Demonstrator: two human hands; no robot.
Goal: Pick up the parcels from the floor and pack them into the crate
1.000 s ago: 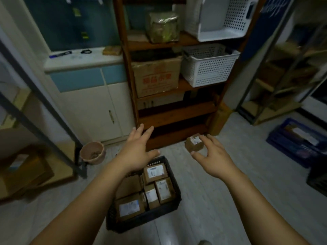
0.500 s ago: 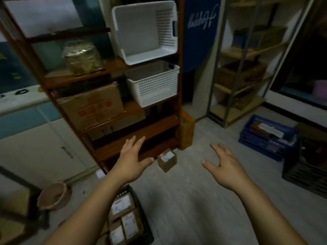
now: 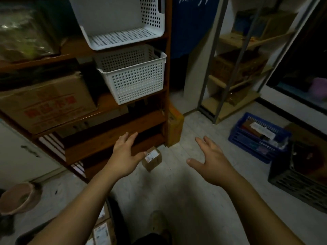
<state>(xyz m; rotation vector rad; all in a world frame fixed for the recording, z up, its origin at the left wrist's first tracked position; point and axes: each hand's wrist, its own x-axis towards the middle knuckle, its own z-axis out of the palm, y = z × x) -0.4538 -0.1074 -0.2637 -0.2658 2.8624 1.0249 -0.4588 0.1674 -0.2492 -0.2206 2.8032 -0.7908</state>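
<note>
A small brown parcel [image 3: 152, 159] with a white label lies on the pale floor in front of the wooden shelf. My left hand [image 3: 124, 157] hovers with fingers spread just left of it, its thumb overlapping the parcel's edge in the picture. My right hand [image 3: 211, 162] is stretched out open to the right of the parcel, holding nothing. The black crate [image 3: 115, 211] shows only at the bottom edge under my left forearm, with labelled parcels [image 3: 101, 230] inside it.
A wooden shelf [image 3: 113, 135] holds white baskets [image 3: 134, 76] and a cardboard box [image 3: 47, 105]. An orange carton [image 3: 174, 126] leans at its right end. A blue crate [image 3: 258, 137] and a black crate [image 3: 300, 184] stand at right. A pink pot [image 3: 19, 198] sits at left.
The view has swung right and up, so the black crate slid to the bottom edge. The small parcel now lies left of my right hand, beside my left thumb. Both hands stay spread and empty.
</note>
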